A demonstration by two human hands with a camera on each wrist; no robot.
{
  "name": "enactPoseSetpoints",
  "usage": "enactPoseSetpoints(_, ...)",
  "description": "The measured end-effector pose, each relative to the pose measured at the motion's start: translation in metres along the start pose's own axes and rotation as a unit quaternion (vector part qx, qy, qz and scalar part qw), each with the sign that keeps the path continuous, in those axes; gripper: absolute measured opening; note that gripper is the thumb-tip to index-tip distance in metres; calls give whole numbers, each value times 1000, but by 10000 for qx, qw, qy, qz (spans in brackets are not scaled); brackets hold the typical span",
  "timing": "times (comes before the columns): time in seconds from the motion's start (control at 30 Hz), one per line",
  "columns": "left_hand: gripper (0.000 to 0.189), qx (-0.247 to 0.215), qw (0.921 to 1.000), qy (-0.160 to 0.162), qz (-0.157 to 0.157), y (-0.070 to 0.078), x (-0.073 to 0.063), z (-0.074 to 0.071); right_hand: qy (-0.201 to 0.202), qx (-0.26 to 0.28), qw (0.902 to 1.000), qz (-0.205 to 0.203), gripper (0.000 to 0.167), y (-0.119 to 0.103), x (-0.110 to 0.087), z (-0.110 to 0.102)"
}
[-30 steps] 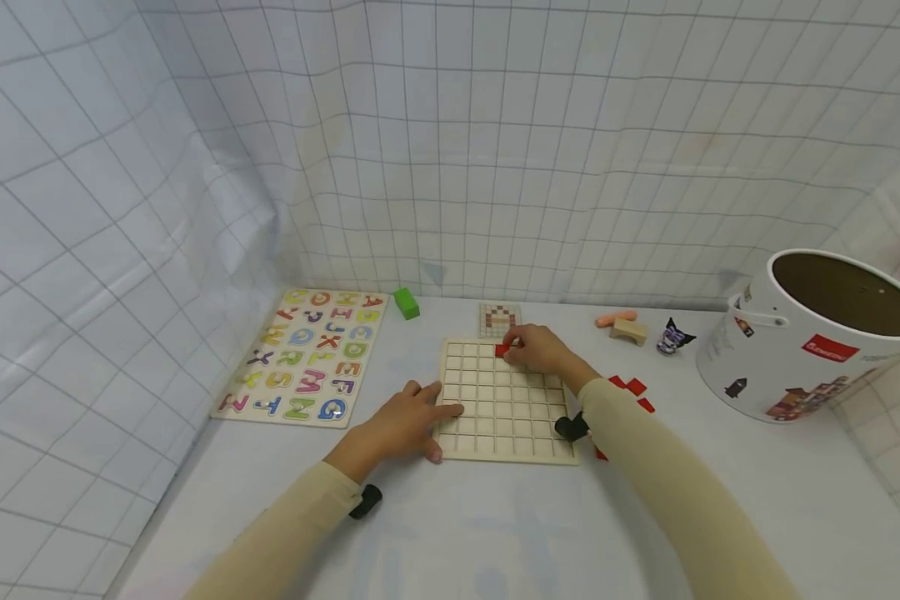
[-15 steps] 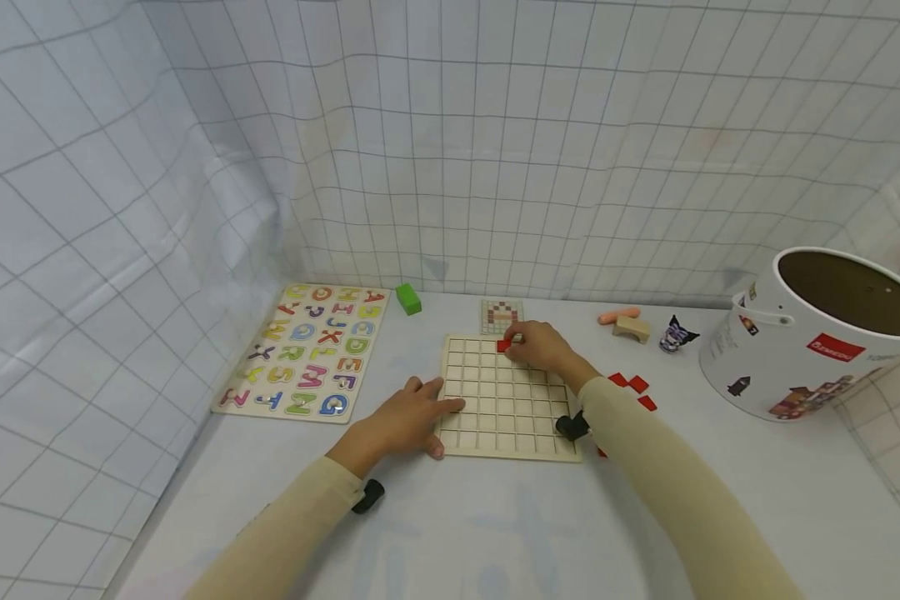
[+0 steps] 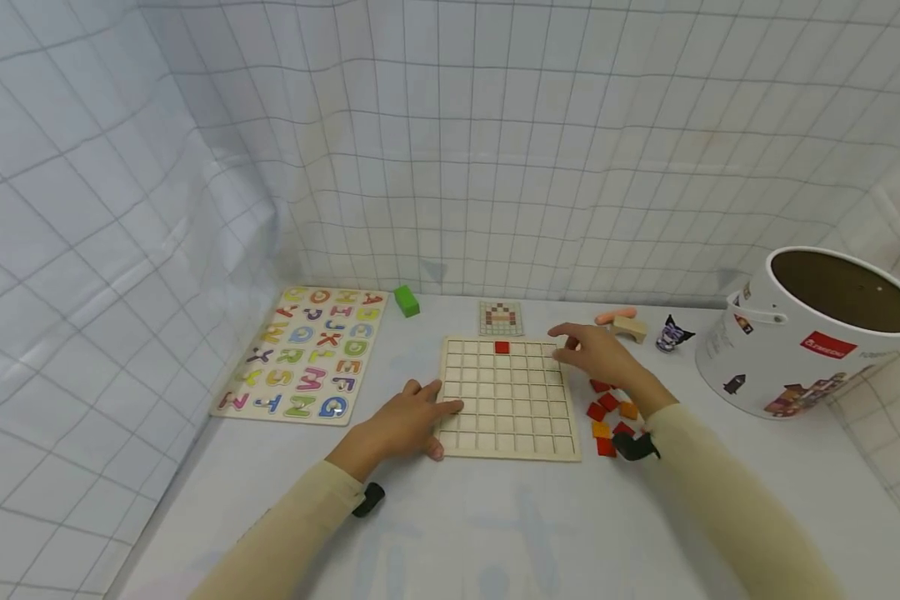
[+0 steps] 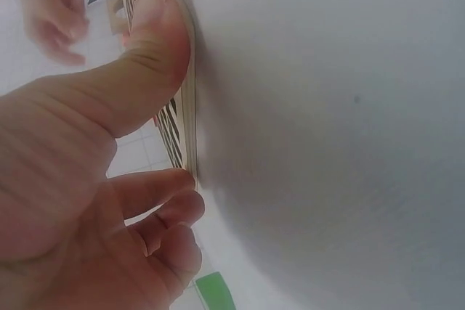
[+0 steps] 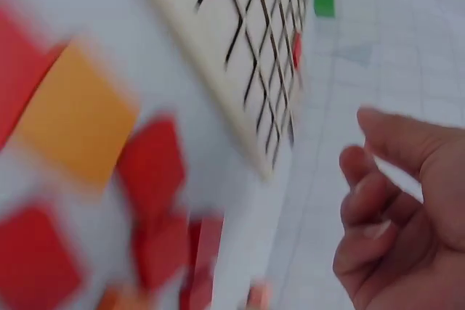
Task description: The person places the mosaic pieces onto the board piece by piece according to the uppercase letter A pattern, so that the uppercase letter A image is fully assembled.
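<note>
A pale wooden grid board [image 3: 506,408] lies flat in the middle of the table in the head view. One red square tile [image 3: 502,347] sits in a cell of its far row. My left hand [image 3: 403,423] rests at the board's left edge, one finger reaching over the cells; the left wrist view shows the thumb [image 4: 156,45] on the rim. Above the board's far right corner hangs my right hand [image 3: 598,354], fingers loosely bent with nothing between them. Loose red tiles [image 3: 596,411] and orange tiles [image 3: 628,410] lie right of the board, partly under my right forearm.
Behind the board lies a small pattern card [image 3: 500,318]. An alphabet puzzle board [image 3: 307,358] and a green block [image 3: 407,301] are at left. At right stand a wooden arch block [image 3: 628,328], an orange stick [image 3: 615,316], a small figurine [image 3: 672,335] and a white bucket [image 3: 776,367].
My right hand has let go of the red tile, which stays in the far row, and has moved right, uncovering more loose tiles. The left hand has stayed in place.
</note>
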State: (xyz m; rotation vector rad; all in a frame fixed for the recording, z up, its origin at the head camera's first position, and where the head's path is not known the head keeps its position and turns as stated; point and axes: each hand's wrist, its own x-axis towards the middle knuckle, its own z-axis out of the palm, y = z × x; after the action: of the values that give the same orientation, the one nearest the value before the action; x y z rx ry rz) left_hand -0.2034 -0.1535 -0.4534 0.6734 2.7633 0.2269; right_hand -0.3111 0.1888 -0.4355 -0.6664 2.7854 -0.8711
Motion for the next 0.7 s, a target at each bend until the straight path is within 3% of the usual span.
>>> enactPoseSetpoints(0.13,81,70,9999,53,62,2,0,0,307,-20,9994,149,45,33,-44,-28)
enactPoseSetpoints(0.3,80,-98,9999,40,55,2,-2,1,498,191,9936,991,46,75,-80,-43)
enactPoseSetpoints(0.47,80,-39,9999,71,68,1,-3,4,217,352,9908,1292,43,101,-89,-40)
enactPoseSetpoints(0.7,80,402,9989,96,214,0,2,2,-149,258,9935,1098,40,112,-87,-38)
